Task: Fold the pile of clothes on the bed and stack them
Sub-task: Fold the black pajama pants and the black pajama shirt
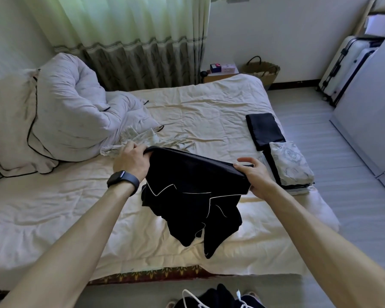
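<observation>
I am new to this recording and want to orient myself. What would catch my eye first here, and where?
First, the black garment with white piping, held up over the middle of the bed by the left hand and the right hand. Next, at the bed's right edge, a folded patterned piece, with a folded dark piece behind it. A crumpled white duvet fills the left.
</observation>
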